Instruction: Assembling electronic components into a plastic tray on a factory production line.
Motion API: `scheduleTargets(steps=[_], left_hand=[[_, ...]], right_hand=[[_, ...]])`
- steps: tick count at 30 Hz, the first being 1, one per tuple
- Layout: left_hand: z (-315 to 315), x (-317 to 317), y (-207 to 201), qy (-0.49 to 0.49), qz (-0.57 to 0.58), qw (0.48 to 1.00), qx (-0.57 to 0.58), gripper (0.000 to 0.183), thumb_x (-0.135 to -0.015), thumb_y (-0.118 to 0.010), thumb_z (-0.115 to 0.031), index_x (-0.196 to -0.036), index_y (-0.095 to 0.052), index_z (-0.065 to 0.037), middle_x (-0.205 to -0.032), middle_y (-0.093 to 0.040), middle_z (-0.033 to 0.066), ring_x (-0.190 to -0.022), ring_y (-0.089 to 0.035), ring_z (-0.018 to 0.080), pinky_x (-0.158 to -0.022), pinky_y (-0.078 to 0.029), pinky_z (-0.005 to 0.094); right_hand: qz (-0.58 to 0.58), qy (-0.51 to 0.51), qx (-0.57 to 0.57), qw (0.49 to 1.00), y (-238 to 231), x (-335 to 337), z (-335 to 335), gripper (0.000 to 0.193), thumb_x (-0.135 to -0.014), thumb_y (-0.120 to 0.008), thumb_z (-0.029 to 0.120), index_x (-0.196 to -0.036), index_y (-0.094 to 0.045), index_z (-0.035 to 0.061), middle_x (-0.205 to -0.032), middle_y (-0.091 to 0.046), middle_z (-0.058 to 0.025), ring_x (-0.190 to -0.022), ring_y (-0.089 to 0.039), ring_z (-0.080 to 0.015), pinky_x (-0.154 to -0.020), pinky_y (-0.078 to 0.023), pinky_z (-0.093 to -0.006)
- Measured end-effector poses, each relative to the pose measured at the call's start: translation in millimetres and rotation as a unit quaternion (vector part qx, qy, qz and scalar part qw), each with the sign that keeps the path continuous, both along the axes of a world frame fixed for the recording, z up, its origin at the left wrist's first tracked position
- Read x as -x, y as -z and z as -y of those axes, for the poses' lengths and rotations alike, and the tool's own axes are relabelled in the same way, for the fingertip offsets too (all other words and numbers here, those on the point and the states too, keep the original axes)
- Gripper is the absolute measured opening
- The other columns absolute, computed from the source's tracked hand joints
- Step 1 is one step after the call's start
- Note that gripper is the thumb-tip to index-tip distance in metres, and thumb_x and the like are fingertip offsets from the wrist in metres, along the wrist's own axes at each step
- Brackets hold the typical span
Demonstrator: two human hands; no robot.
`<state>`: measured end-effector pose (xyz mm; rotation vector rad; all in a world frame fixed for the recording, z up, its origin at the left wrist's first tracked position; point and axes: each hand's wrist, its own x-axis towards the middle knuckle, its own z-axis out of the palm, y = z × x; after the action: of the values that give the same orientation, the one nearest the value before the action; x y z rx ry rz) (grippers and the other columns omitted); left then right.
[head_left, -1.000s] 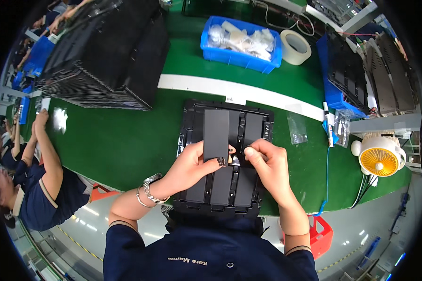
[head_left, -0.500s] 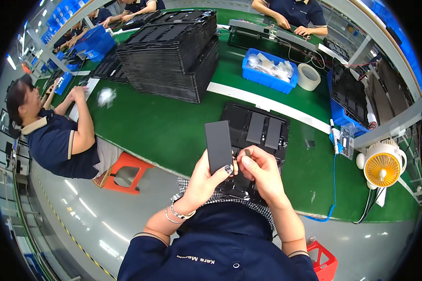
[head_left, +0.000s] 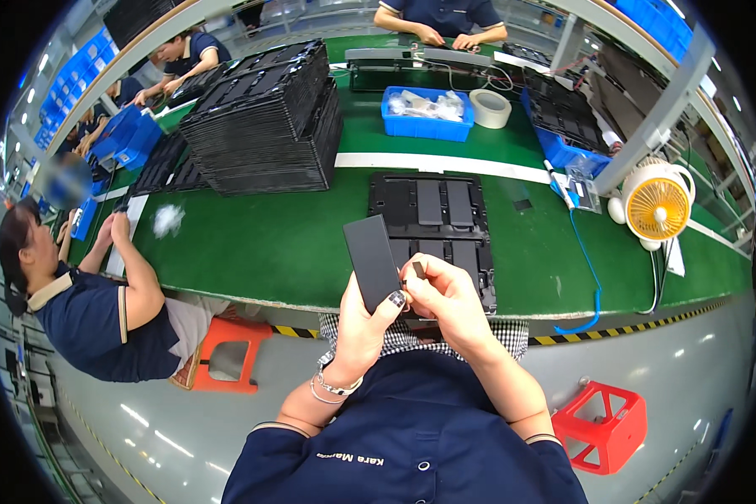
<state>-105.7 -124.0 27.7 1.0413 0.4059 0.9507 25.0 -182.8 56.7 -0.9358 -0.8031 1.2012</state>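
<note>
My left hand [head_left: 363, 329] is closed around a dark, flat rectangular slab [head_left: 370, 254] that looks like a phone, tilted with its top leaning left. Beside its lower right edge, my right hand [head_left: 447, 304] pinches a small dark rectangular piece [head_left: 418, 270] between thumb and fingers. The fingertips of both hands nearly meet there, and whether the piece touches the slab cannot be made out. Just beyond my hands lies a black moulded tray [head_left: 390, 202] with several similar dark slabs [head_left: 429, 203] in its slots. My right hand covers part of the tray's near half.
A tall stack of black trays [head_left: 252, 143] stands at the back left of the green table [head_left: 286, 244]. Behind the tray are a blue bin [head_left: 428, 128] of small bags and a tape roll [head_left: 490, 109]. A fan [head_left: 659, 206] stands right. A co-worker [head_left: 92, 294] sits left.
My view has tilted and shifted, so the table and bins appear lower-left or higher than before. Both hands keep their hold, the right still pinching the small piece beside the slab.
</note>
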Motion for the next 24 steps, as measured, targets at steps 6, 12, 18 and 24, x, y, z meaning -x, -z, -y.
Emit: scheduleTargets(steps=[6, 12, 18, 24], left_hand=[[12.2, 3.7, -1.8, 0.014, 0.001, 1.000, -0.016, 0.028, -0.088, -0.065, -0.010, -0.109, -0.048, -0.002, -0.098, -0.054, 0.0045, -0.085, -0.055, 0.0120, -0.077, -0.048, 0.0279], [16.2, 11.9, 3.8, 0.010, 0.012, 1.000, 0.003, 0.028, -0.089, -0.064, -0.010, -0.111, -0.049, -0.002, -0.098, -0.055, 0.0046, -0.086, -0.055, 0.0119, -0.078, -0.048, 0.0285], [16.8, 18.6, 2.5, 0.027, 0.000, 1.000, 0.001, 0.029, -0.090, -0.063, -0.008, -0.114, -0.049, -0.001, -0.098, -0.057, 0.0052, -0.088, -0.057, 0.0128, -0.079, -0.048, 0.0289], [7.6, 17.0, -4.5, 0.055, -0.020, 0.998, 0.013, 0.026, -0.100, -0.043, -0.016, -0.119, -0.048, 0.001, -0.100, -0.059, 0.0108, -0.089, -0.059, 0.0177, -0.081, -0.049, 0.0316]], right_hand=[[0.014, 0.062, -0.004, 0.998, 2.5, 17.6, 18.5, 0.016, -0.097, -0.061, 0.020, -0.092, -0.056, 0.0058, -0.080, -0.053, 0.0047, -0.072, -0.046, -0.0026, -0.065, -0.039, -0.0191], [-0.020, 0.054, 0.007, 0.998, 10.9, 23.8, 21.5, 0.016, -0.100, -0.055, 0.020, -0.095, -0.057, 0.0046, -0.077, -0.053, 0.0037, -0.063, -0.040, -0.0015, -0.055, -0.031, -0.0179], [-0.020, 0.060, 0.020, 0.998, 11.5, 26.5, 21.0, 0.019, -0.101, -0.051, 0.020, -0.093, -0.058, 0.0043, -0.072, -0.053, 0.0026, -0.055, -0.035, -0.0027, -0.050, -0.027, -0.0187], [0.026, 0.108, 0.021, 0.994, 3.7, 7.9, 21.5, 0.020, -0.102, -0.049, 0.020, -0.092, -0.057, 0.0038, -0.074, -0.051, 0.0015, -0.053, -0.034, -0.0026, -0.048, -0.026, -0.0182]])
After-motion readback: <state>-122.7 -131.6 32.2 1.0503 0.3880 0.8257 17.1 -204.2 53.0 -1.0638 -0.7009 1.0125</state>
